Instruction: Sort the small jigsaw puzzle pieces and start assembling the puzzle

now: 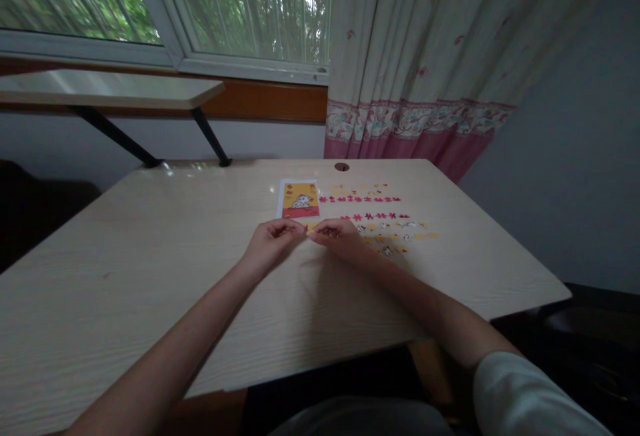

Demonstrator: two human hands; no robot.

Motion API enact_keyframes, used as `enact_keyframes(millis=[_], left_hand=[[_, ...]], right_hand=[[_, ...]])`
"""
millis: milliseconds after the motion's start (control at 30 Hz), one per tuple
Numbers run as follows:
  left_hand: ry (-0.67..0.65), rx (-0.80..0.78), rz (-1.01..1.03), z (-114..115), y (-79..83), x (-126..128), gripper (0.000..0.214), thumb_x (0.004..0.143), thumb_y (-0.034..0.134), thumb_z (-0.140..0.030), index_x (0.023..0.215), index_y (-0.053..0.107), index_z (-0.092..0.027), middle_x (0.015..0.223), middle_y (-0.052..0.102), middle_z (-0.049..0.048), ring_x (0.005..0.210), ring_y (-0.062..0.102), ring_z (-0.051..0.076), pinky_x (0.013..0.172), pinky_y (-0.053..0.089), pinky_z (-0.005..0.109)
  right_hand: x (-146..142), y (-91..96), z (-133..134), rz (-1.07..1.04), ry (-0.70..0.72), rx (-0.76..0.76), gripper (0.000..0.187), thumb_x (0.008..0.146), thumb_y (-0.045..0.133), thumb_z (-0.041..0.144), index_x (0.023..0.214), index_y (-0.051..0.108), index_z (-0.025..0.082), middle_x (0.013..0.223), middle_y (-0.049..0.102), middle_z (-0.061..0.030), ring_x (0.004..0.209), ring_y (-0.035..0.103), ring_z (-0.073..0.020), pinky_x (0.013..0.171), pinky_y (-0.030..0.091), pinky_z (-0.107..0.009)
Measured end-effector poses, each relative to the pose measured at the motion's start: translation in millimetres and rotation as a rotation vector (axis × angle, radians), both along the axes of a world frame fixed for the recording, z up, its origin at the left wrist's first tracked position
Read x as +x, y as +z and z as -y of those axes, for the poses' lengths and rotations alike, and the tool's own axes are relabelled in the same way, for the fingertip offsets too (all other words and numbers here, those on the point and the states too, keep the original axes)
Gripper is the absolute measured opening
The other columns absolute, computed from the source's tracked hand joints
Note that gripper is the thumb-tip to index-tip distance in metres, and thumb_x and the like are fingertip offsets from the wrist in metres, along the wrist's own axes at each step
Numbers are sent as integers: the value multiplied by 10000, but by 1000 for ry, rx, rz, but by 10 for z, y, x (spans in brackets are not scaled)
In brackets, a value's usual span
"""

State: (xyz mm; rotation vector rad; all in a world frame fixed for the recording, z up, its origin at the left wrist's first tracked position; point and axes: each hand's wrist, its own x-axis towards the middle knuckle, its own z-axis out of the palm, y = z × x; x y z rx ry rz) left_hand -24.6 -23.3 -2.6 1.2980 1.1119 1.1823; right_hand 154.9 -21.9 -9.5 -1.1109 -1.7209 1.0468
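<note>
My left hand (270,241) is closed in a pinch just below the picture card, with a small bit of red and yellow at its fingertips. Facing it, my right hand (343,237) pinches at a yellow puzzle piece (311,228) between the two hands; the fingers cover much of it. Behind them lies a picture card (301,199) showing a white animal on yellow over red. To its right, red puzzle pieces (367,200) form a row. More red, yellow and white pieces (407,238) are laid in rows beside my right hand, which partly hides them.
The pale wooden desk (150,276) has a round cable hole (342,167) near its back edge. A raised shelf (110,88) on black legs stands at the back left. A window and a curtain (400,56) are behind the desk.
</note>
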Motion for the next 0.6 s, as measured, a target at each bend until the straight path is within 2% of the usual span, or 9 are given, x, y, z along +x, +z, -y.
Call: enact_keyframes(millis=[233,367,500,600], left_hand=[[38,21,-51,-30,29,-49,233,591,739,-363,667,680,-150,725,701,52,673,612,167,685,476,299],[85,64,-156,-48,62,-102,222,617,704,-359,676,682,-146,673,688,49,611,590,159,607,458,279],[134,120,-276,-77,42,-164,192,656,649,-336,681,684,-149,658,677,44,590,574,148,560,423,249],[162,161,-377,-100,-3,-204,195,672,632,-333,704,692,-150,645,663,38,560,543,140,510,374,234]], right_hand=[[74,31,-45,55,-27,49,231,758,601,383,781,699,176,656,630,-1,558,474,-81,516,345,-208],[282,122,-233,43,-140,60,246,771,570,379,808,689,166,703,654,-21,587,522,-97,543,398,-215],[679,291,-515,286,-322,108,247,811,525,323,849,704,158,771,687,-54,682,588,-133,638,445,-244],[970,368,-725,524,-451,84,193,779,554,238,833,721,157,782,707,-69,737,622,-158,679,445,-248]])
